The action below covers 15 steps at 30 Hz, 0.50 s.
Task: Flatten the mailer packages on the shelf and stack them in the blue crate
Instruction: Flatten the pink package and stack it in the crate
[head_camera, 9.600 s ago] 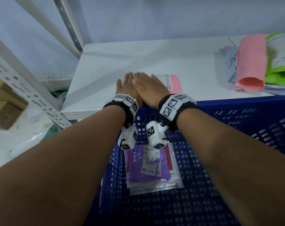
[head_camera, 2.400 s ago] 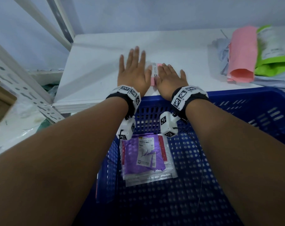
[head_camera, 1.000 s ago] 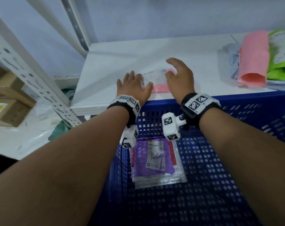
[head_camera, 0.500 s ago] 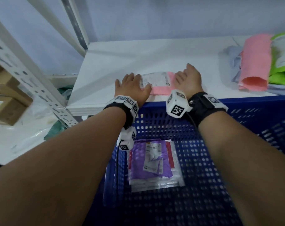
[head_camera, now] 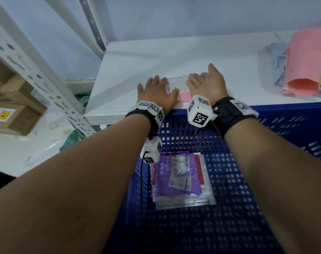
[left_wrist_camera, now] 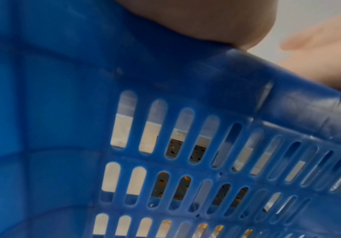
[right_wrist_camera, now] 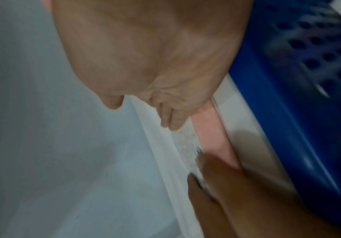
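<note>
Both hands, left hand [head_camera: 157, 92] and right hand [head_camera: 209, 85], seemingly press released fingers on the half-hidden pink mailer [head_camera: 184, 97].

No print can be read: labels on the pink mailer [head_camera: 176, 87], the purple mailer [head_camera: 174, 177] and the box [head_camera: 13, 116] at 9 o'clock are blurred.

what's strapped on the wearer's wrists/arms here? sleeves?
No sleeves; forearms bare. Each wrist has a black strap carrying white blocks printed with black-and-white square fiducial markers. A white cube-shaped camera module, also marker-tagged, sits on each wrist, and a thin black cable trails from it.
</note>
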Tool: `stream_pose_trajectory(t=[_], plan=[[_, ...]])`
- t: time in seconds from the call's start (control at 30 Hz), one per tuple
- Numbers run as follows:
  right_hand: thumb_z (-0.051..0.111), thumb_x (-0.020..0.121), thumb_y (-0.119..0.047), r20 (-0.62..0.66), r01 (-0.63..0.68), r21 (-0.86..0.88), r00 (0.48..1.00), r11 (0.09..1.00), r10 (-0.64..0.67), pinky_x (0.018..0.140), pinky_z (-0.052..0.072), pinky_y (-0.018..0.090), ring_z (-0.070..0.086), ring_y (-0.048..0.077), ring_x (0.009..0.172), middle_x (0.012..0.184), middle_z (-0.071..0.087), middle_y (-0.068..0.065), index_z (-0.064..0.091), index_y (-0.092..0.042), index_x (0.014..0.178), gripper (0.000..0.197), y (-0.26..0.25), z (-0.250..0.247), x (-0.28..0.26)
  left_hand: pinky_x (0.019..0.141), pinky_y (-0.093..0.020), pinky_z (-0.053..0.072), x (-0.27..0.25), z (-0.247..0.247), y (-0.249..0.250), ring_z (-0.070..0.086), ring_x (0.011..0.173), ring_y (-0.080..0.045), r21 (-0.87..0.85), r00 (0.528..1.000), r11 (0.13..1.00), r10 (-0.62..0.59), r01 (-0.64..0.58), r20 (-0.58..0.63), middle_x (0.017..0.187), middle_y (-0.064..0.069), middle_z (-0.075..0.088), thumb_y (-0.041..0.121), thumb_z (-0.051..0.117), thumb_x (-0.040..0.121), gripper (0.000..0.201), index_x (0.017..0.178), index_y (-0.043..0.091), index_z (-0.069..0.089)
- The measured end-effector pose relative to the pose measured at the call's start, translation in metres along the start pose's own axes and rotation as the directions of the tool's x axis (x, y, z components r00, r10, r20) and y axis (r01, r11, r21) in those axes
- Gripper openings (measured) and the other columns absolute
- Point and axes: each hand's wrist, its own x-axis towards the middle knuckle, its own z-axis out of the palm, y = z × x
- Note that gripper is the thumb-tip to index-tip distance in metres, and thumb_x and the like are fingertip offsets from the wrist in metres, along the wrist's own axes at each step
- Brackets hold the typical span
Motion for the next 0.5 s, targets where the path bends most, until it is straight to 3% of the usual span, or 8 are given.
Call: stream_pose_trajectory(t=[0.03, 0.07, 0.1, 0.13, 0.2, 0.23, 0.27, 0.5], plan=[[0.052, 0.092, -0.044, -0.021, 0.053, -0.233, 0.998, 0.971, -0.059, 0.099, 0.041, 0.029, 0.052, 0.011, 0.112, 0.122, 0.053, 0.0, 0.049, -0.023, 0.125, 0.039, -0.008, -0.005, 0.0, 0.121, -0.055, 0.007, 0.0, 0.001, 0.001, 0.015, 0.151, -0.024, 0.001, 1.0, 1.0, 0.007, -0.007, 0.006, 0.164, -0.007, 0.018, 0.061, 0.029, 0.095, 0.068, 0.151, 0.022, 0.033], [0.05, 0.094, -0.043, 0.02, 0.098, -0.534, 0.994, 0.84, -0.104, 0.097, 0.037, 0.027, 0.049, 0.002, 0.104, 0.119, 0.05, -0.009, 0.048, -0.031, 0.121, 0.03, -0.012, -0.009, -0.002, 0.12, -0.056, 0.007, 0.0, 0.0, 0.001, 0.014, 0.151, -0.024, 0.004, 1.0, 1.0, 0.011, -0.011, 0.008, 0.165, -0.007, 0.016, 0.061, 0.029, 0.095, 0.068, 0.151, 0.023, 0.033], [0.045, 0.1, -0.038, 0.122, 0.168, -0.802, 0.985, 0.573, -0.118, 0.102, 0.033, 0.026, 0.046, 0.0, 0.11, 0.13, 0.046, -0.01, 0.044, -0.031, 0.131, 0.031, -0.012, -0.013, -0.004, 0.12, -0.056, 0.007, 0.0, -0.001, 0.001, 0.014, 0.151, -0.025, 0.009, 1.0, 1.0, 0.013, -0.013, 0.007, 0.165, -0.006, 0.014, 0.062, 0.028, 0.095, 0.068, 0.151, 0.024, 0.033], [0.039, 0.105, -0.033, 0.246, 0.255, -0.94, 0.967, 0.225, -0.068, 0.111, 0.025, 0.026, 0.041, 0.005, 0.127, 0.147, 0.039, -0.004, 0.036, -0.024, 0.146, 0.042, -0.009, -0.019, -0.005, 0.12, -0.056, 0.007, 0.001, -0.001, 0.002, 0.013, 0.151, -0.025, 0.008, 1.0, 1.0, 0.011, -0.011, 0.008, 0.165, -0.006, 0.012, 0.062, 0.028, 0.095, 0.069, 0.152, 0.024, 0.032], [0.027, 0.107, -0.035, 0.388, 0.374, -0.849, 0.921, -0.373, 0.04, 0.123, 0.009, 0.032, 0.013, 0.02, 0.151, 0.165, 0.012, 0.008, 0.017, -0.013, 0.157, 0.056, 0.007, -0.027, -0.008, 0.12, -0.056, 0.007, 0.002, 0.0, 0.002, 0.011, 0.152, -0.025, 0.003, 1.0, 1.0, -0.001, 0.001, -0.002, 0.166, -0.007, 0.008, 0.06, 0.028, 0.096, 0.068, 0.153, 0.024, 0.028], [0.023, 0.106, -0.039, 0.414, 0.368, -0.779, 0.91, -0.507, 0.025, 0.124, 0.008, 0.037, 0.006, 0.023, 0.153, 0.166, 0.005, 0.009, 0.011, -0.014, 0.158, 0.06, 0.015, -0.029, -0.01, 0.121, -0.056, 0.007, 0.002, 0.0, 0.003, 0.009, 0.152, -0.024, -0.006, 1.0, 1.0, -0.004, 0.004, -0.009, 0.166, -0.007, 0.005, 0.057, 0.029, 0.096, 0.067, 0.155, 0.024, 0.026], [0.021, 0.105, -0.041, 0.428, 0.35, -0.752, 0.904, -0.558, -0.01, 0.124, 0.008, 0.039, 0.003, 0.023, 0.153, 0.166, 0.004, 0.009, 0.009, -0.014, 0.159, 0.061, 0.02, -0.029, -0.012, 0.121, -0.055, 0.006, 0.001, 0.0, 0.003, 0.007, 0.152, -0.025, -0.017, 1.0, 1.0, -0.002, 0.001, -0.018, 0.166, -0.007, 0.002, 0.055, 0.03, 0.097, 0.067, 0.156, 0.024, 0.022], [0.018, 0.102, -0.053, 0.412, 0.33, -0.746, 0.911, -0.579, -0.011, 0.125, 0.008, 0.04, 0.001, 0.021, 0.153, 0.167, 0.001, 0.007, 0.005, -0.013, 0.159, 0.071, 0.02, -0.027, -0.01, 0.123, -0.047, 0.001, -0.008, 0.001, 0.002, 0.005, 0.153, -0.018, -0.089, 0.971, 0.981, 0.154, -0.172, -0.182, 0.166, -0.003, 0.006, 0.041, 0.031, 0.101, 0.058, 0.157, 0.026, 0.021]])
